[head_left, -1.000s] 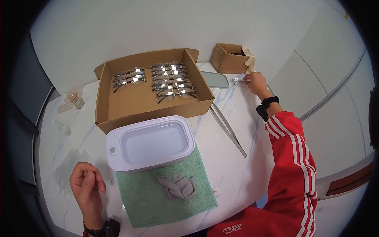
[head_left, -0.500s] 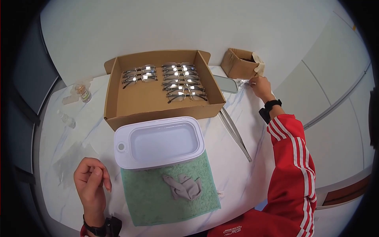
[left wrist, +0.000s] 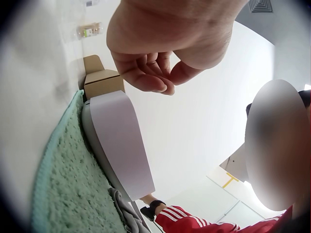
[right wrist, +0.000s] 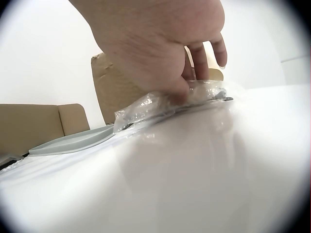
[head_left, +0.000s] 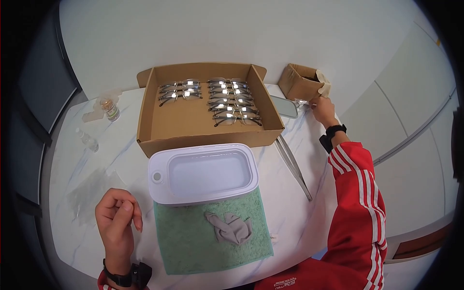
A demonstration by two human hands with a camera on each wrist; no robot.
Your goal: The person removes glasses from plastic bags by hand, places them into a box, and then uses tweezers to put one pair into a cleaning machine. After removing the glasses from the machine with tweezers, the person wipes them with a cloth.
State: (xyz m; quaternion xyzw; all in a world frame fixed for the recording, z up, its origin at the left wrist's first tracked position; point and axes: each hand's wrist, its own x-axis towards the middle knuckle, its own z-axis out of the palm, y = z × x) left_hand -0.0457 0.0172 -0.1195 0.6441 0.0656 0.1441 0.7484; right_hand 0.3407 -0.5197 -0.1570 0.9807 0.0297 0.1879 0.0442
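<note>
At the table's far right, the right hand (head_left: pixel 324 111) pinches a crinkled clear plastic bag (head_left: pixel 302 104). In the right wrist view, the thumb and fingers of that hand (right wrist: pixel 155 43) are on the bag (right wrist: pixel 150 107), which lies low over the white table and has something thin and dark in it; the fingertips are partly hidden. The left hand (head_left: pixel 118 220) hovers left of the green towel (head_left: pixel 193 246), fingers loosely curled, holding nothing. The left wrist view also shows this hand (left wrist: pixel 167 39) empty, its thumb close to the fingertips.
A cardboard box (head_left: pixel 169 123) holds several glasses (head_left: pixel 237 118). Before it stand a white basin (head_left: pixel 159 188) and a grey cloth (head_left: pixel 232 229) on the towel. Tweezers (head_left: pixel 295 166), a grey tray (head_left: pixel 285 107) and a small box (head_left: pixel 295 84) are right; bottles (head_left: pixel 89 141) and clear film (head_left: pixel 89 193) left.
The head view has shifted, so the table's things appear farther right. The right hand stays at the plastic bag. The left hand remains empty and loosely curled.
</note>
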